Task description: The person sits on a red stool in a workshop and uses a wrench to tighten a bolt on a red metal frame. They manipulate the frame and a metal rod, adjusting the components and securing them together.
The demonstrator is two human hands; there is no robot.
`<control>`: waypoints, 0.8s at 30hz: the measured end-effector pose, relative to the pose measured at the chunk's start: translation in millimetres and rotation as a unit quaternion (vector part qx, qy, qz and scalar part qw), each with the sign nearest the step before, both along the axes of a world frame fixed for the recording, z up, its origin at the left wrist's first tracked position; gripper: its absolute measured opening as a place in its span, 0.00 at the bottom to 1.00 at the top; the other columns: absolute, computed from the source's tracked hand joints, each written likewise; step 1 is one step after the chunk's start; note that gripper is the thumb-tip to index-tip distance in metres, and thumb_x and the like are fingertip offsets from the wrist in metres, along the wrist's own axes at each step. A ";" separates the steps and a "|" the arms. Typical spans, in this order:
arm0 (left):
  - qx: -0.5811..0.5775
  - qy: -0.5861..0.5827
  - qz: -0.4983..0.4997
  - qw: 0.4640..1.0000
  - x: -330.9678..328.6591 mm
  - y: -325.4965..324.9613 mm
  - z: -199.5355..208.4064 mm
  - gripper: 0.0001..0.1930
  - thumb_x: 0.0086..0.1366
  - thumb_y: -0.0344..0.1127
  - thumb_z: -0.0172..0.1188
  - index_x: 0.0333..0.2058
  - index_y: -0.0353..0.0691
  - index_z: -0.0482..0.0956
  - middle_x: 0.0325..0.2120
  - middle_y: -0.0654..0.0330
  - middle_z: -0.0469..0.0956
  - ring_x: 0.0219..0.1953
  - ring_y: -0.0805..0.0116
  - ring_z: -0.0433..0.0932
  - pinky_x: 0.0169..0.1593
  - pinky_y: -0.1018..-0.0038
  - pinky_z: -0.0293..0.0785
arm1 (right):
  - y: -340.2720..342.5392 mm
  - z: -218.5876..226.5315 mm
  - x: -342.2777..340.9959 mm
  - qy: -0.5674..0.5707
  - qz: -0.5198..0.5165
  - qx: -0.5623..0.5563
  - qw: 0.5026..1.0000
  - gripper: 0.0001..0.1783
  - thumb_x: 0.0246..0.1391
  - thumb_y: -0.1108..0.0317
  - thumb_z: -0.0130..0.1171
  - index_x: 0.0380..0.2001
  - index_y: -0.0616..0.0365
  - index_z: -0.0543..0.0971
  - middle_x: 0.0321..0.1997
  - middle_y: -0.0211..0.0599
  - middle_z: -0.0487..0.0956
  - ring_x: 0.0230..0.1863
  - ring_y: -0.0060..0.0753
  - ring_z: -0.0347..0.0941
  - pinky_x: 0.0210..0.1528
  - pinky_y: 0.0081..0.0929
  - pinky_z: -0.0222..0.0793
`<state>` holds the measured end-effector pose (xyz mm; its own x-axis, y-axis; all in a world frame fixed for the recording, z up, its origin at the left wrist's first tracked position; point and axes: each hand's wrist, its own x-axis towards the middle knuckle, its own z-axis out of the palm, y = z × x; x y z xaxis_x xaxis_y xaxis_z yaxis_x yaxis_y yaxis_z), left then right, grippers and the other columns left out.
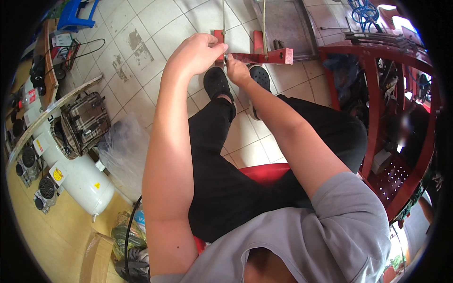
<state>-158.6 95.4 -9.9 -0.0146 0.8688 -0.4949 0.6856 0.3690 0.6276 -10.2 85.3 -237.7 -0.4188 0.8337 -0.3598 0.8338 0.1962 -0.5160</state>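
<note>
Two hands at red metal bracket (262, 56) on tiled floor (165, 33), ahead of black shoes (217, 82). Left hand (200, 52): fingers curled, pinching small fastener (226, 58) at bracket's left end, thin upright rod (223, 19) just above. Right hand (237, 70): directly below same fastener, fingertips closed on it; held part too small to identify. Red shelf frame (373, 94) at far right, apart from both hands.

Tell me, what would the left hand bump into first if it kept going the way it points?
Probably the red metal bracket: the left hand already pinches something small at its near end, beside the right hand. Depth is hard to judge.
</note>
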 end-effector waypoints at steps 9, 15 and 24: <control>-0.031 -0.025 -0.014 0.999 0.5 0.3 11.3 0.26 0.56 0.48 0.55 0.43 0.29 0.74 0.38 0.45 0.76 0.42 0.58 0.75 0.48 0.69 0.68 | -41.6 25.5 19.8 0.122 -0.150 -0.081 0.978 0.19 0.51 0.67 0.44 0.46 0.63 0.65 0.31 0.62 0.74 0.38 0.62 0.70 0.42 0.47 0.65; -0.024 -0.036 -0.030 0.999 -6.0 0.5 0.0 0.23 0.57 0.48 0.54 0.41 0.33 0.76 0.32 0.49 0.77 0.38 0.59 0.75 0.46 0.70 0.68 | -42.4 84.8 15.7 0.144 -0.148 -0.060 0.977 0.15 0.50 0.66 0.45 0.35 0.66 0.75 0.33 0.65 0.73 0.40 0.61 0.70 0.45 0.45 0.64; 0.000 -0.001 -0.030 1.000 -9.0 6.4 -21.5 0.18 0.57 0.45 0.53 0.37 0.35 0.78 0.28 0.53 0.77 0.33 0.62 0.74 0.41 0.69 0.68 | -10.9 121.0 3.7 0.088 -0.192 -0.193 0.958 0.20 0.47 0.63 0.50 0.33 0.74 0.75 0.32 0.63 0.75 0.38 0.55 0.74 0.40 0.41 0.69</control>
